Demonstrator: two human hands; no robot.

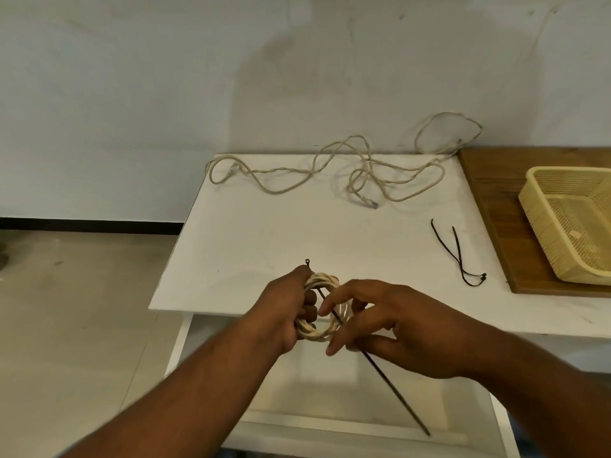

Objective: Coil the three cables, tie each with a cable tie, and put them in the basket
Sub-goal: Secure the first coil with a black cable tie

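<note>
Cable, cream-coloured and wound into a small coil (318, 335), sits in the air just over the near edge of the white tabletop (281, 233). The left hand (291, 312) grips it, fingers curled through and round its left side. A black cable tie (396, 395) runs through the coil. Its small square head sticks up above the left hand's knuckles, and its long straight tail slants down and to the right, well below the tabletop edge. The right hand (403, 332) is at the coil's right side with its fingers bent and slightly spread, the index fingertip against the strands and the thumb lying across the tie. Whether it actually pinches the tie or only touches it cannot be told. At the far side of the tabletop, the loose cables (291, 170) lie sprawled and partly twisted together. One connector (372, 203) rests on the white surface, and one loop rises against the wall (165, 94). Two spare cable ties (459, 259), black and crossing each other, lie near the right edge of the tabletop, well apart from the hands. Beyond them a pale yellow mesh basket (539, 226) stands on a wooden board (489, 200), and no cable shows in the part of it that is in view.
</note>
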